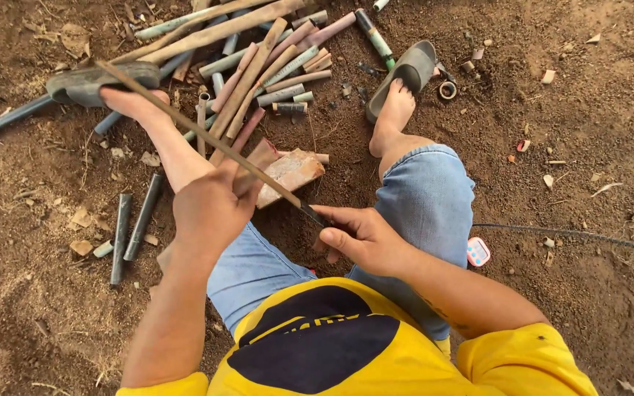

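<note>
Both hands grasp 1 thin bamboo strip (199,132): left hand (210,209) at its middle, right hand (361,238) with a knife (315,215) at its near end. Cut bamboo pieces (258,66) lie beyond on the ground (588,132), beside 2 sandals (405,73).

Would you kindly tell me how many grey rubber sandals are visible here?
2. One grey rubber sandal lies at the upper left by the left foot; the other sits at the upper middle, at the right foot's toes. None seems hidden.
</note>
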